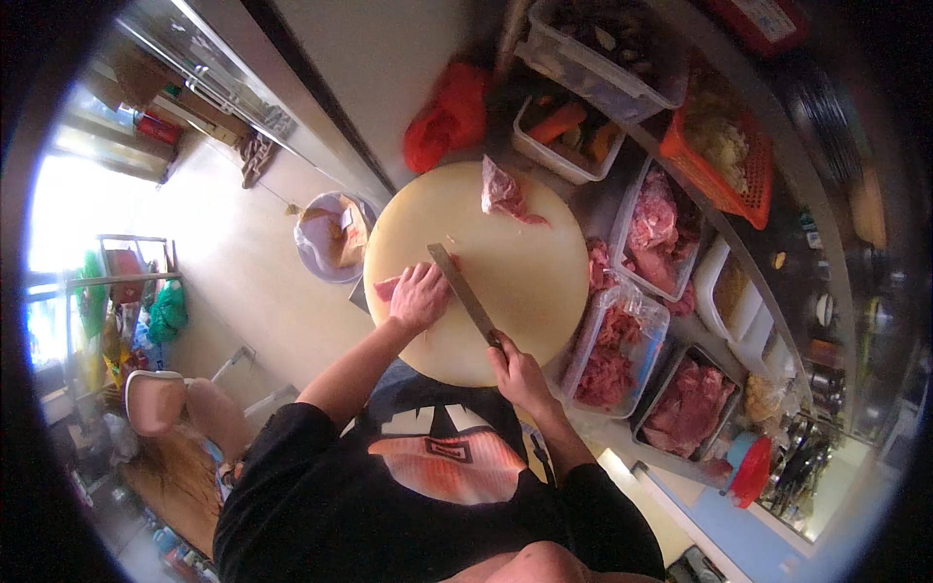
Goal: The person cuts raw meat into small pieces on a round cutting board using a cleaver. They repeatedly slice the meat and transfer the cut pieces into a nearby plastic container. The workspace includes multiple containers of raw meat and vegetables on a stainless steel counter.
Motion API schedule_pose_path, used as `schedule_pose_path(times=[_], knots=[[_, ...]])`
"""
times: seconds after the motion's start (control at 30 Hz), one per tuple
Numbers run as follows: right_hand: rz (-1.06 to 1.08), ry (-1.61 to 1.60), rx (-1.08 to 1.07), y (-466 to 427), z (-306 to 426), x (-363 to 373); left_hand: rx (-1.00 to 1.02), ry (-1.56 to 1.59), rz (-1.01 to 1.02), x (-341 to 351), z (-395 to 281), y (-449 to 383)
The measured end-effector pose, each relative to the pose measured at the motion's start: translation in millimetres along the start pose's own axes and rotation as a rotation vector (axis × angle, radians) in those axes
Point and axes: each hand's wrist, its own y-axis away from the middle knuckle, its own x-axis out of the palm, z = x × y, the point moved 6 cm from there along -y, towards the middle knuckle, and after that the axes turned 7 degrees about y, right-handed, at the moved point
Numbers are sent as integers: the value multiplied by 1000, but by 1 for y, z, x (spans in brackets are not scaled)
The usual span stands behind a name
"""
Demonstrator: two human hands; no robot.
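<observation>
A large round cutting board (525,284) lies before me. On its left part, my left hand (421,297) presses down on a strip of raw meat (385,288), whose end shows left of the hand. My right hand (519,372) grips the handle of a cleaver (466,295) at the board's lower right. The cleaver's blade slants up and left, close beside my left fingertips, with a little meat showing at its far end. Another piece of raw meat (503,191), pale with fat, rests near the board's top edge.
Right of the board stand a tub of raw meat (611,364), a second meat tub (656,240), a dark tray of meat (689,408) and a vegetable container (568,138). A red plastic bag (446,120) lies above. A lined bin (332,237) stands at left.
</observation>
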Motion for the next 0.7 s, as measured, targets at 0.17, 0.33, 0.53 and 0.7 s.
schedule_pose_path(times=[0.17, 0.33, 0.53, 0.7], knots=[[39, -13, 133, 11, -2, -4, -26, 48, -13, 3, 4, -1], [-111, -122, 178, 23, -20, -15, -200, 191, -108, 3, 15, -9], [-121, -155, 326, 33, -39, -13, -100, 327, -84, 5, 13, -20], [-139, -168, 298, 37, -32, -12, 87, 420, -78, -1, -13, -30]])
